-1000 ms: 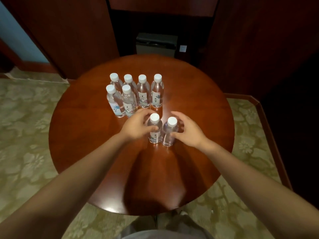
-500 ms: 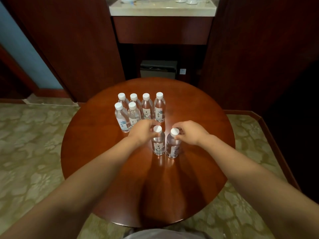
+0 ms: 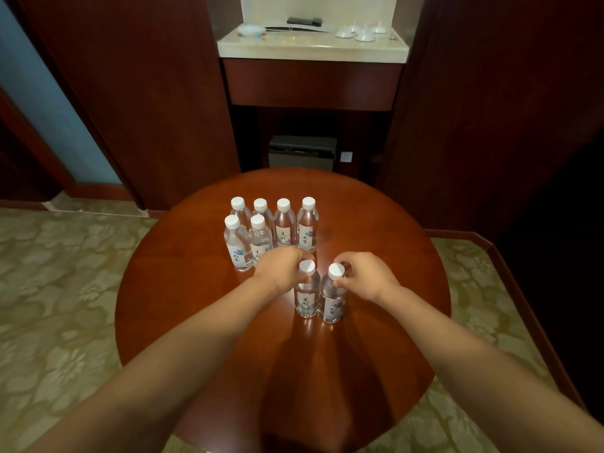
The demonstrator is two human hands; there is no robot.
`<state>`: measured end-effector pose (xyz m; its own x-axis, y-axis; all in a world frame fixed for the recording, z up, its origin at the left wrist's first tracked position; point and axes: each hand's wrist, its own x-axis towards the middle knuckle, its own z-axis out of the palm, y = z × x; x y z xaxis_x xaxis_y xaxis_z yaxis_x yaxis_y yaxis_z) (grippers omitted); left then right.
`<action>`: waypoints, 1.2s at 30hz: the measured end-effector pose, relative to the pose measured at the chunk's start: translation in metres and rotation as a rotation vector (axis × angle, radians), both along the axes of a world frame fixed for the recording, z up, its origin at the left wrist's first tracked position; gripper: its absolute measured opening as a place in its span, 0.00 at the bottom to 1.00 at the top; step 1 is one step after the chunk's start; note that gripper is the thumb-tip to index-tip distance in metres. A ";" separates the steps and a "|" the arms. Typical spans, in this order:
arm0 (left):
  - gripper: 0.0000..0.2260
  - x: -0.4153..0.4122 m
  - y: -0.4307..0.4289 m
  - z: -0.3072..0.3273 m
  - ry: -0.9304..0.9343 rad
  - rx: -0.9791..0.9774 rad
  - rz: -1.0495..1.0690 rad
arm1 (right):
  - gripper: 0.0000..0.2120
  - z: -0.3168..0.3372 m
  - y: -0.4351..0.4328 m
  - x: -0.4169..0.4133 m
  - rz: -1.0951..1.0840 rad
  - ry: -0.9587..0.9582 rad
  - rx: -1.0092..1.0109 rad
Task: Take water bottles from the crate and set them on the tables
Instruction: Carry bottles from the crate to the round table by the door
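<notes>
head | round wooden table | patterned carpet | dark wood walls

A pale stone counter is sitting in a recess between dark red wood panels. Several clear glasses are standing at its right end, and a dark flat object is lying on white paper toward the back. A grey box is sitting in the shadow below, a white wall plate showing just beside it. Patterned green-beige carpet is covering the floor, and a blue wall is showing at far left
</notes>
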<state>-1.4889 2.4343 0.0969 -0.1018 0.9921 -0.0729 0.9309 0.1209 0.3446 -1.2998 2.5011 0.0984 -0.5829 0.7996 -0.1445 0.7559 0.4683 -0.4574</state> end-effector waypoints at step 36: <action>0.11 -0.102 0.093 -0.003 0.317 0.064 -0.056 | 0.13 -0.017 0.093 -0.108 -0.108 0.070 0.077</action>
<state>-1.5911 2.5275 0.0943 -0.0548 0.9984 0.0166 0.9977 0.0541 0.0418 -1.4077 2.5946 0.0818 -0.4993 0.8654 -0.0425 0.7716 0.4217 -0.4762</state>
